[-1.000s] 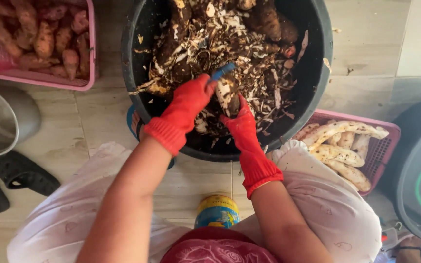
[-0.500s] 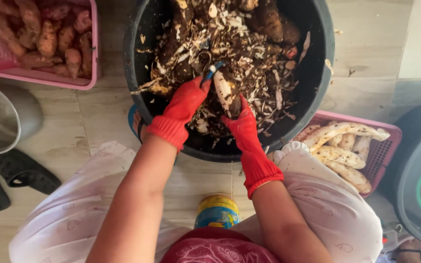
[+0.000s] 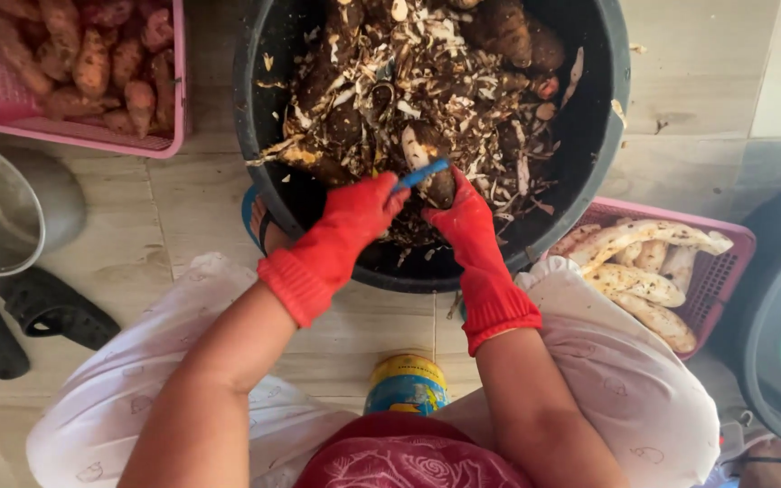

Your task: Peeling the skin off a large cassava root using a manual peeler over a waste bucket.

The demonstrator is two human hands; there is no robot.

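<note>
Pale wooden floor (image 3: pixel 183 217) under black tub (image 3: pixel 607 99); left hand (image 3: pixel 359 212) grips blue peeler (image 3: pixel 422 173); right hand (image 3: pixel 463 217) grips tuber (image 3: pixel 427 158)

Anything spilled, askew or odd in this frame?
Little stands out. A few peel scraps lie on the floor right of the black tub, outside it. Otherwise the left hand holds a blue-handled peeler against the root gripped by the right hand, over the tub.
</note>
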